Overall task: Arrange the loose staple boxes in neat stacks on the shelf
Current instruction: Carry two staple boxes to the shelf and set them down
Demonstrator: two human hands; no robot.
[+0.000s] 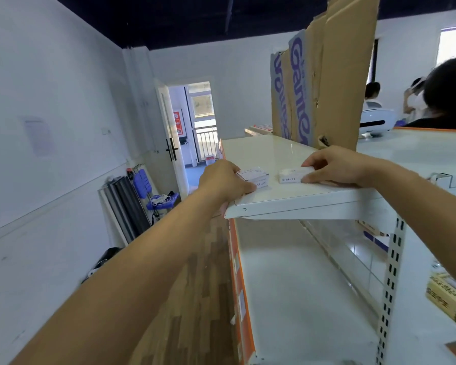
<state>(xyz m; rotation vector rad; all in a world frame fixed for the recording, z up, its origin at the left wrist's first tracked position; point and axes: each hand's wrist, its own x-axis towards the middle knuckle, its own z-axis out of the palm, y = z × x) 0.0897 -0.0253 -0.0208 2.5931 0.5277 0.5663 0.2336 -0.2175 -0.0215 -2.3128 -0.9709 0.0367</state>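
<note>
- While both arms reach out over the top shelf [274, 151], each hand rests on a small white box near the shelf's front edge.
- Left hand [223, 180] sits at the shelf's front left corner, its fingers [245, 190] closed along the near and left sides of the left box [256, 177]; the thumb side lies hidden behind the knuckles.
- Left box shows print that ends in "CLIPS", and looks like two boxes stacked, though blur makes that unsure.
- Right hand [337, 165] covers the right part of the right box [291, 175], thumb on the near side and fingers curled over the far side, so it is pinched between them.
- Right box lies flat on the shelf, its front face reading "STAPLES".
- Between the two boxes a bare strip of shelf shows; they do not touch.
- Behind the right hand a tall cardboard sheet [337, 75] with purple lettering stands upright at the back of the shelf.
- Below, a lower shelf [295, 299] with an orange front strip runs forward, and a slotted upright [391, 280] stands at its right.
- At the far right edge a brown carton [448, 296] lies on the neighbouring lower shelf.
- Farther off, an open door [169, 133] stands in the back wall, and a blue chair [148, 188] stands by the left wall.
- People sit beyond the shelf at the upper right, blurred.
</note>
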